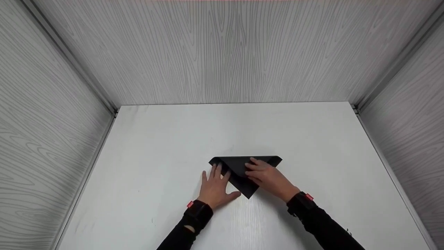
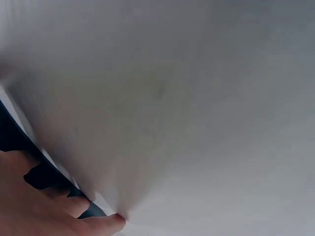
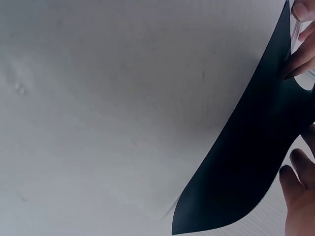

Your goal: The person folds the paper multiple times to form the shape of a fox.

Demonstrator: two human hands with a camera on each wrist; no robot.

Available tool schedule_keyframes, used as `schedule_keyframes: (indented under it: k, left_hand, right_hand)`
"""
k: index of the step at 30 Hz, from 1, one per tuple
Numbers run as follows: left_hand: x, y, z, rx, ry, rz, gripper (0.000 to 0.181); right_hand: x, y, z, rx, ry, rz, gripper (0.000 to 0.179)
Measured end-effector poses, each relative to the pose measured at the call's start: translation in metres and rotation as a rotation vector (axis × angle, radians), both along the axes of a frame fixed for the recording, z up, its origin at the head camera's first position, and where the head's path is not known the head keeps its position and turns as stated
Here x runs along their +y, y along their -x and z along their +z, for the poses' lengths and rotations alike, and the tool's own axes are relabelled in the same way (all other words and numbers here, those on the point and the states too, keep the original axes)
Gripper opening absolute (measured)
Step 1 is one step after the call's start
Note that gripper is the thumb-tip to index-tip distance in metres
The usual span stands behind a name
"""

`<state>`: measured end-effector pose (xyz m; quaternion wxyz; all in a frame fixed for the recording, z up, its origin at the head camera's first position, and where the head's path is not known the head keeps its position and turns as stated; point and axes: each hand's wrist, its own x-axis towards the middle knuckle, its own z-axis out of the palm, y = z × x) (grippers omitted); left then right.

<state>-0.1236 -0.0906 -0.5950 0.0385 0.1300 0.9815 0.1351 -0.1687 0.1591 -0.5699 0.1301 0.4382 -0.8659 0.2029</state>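
A black sheet, thin like paper, lies folded into a triangle, its long edge away from me and its point towards me. A raised flap curves over the lower layer. My left hand has its fingers spread, the fingertips at the sheet's left edge and the thumb out on the table. My right hand rests its extended fingers on the flap, right of the middle; its thumb is hidden. In the right wrist view the black sheet bows upward beside my right fingers.
The white tabletop surrounds the sheet. Grey wood-grain panels stand along the back, the left and the right. Both wrists carry black bands over dark sleeves.
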Motion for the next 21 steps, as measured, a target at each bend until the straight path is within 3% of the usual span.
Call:
schedule_keyframes:
  k: [5, 13, 21]
  left_hand:
    - [-0.002, 0.001, 0.000, -0.010, -0.045, -0.006, 0.085]
    - [-0.007, 0.005, 0.003, -0.030, -0.054, -0.015, 0.085]
    - [-0.012, 0.006, 0.006, -0.069, -0.050, -0.050, 0.091]
  right_hand:
    - [0.001, -0.002, -0.001, 0.057, -0.047, -0.004, 0.029]
    - [-0.001, -0.005, 0.000, -0.070, -0.117, -0.008, 0.029]
    - [0.000, -0.004, -0.003, -0.095, -0.150, 0.025, 0.027]
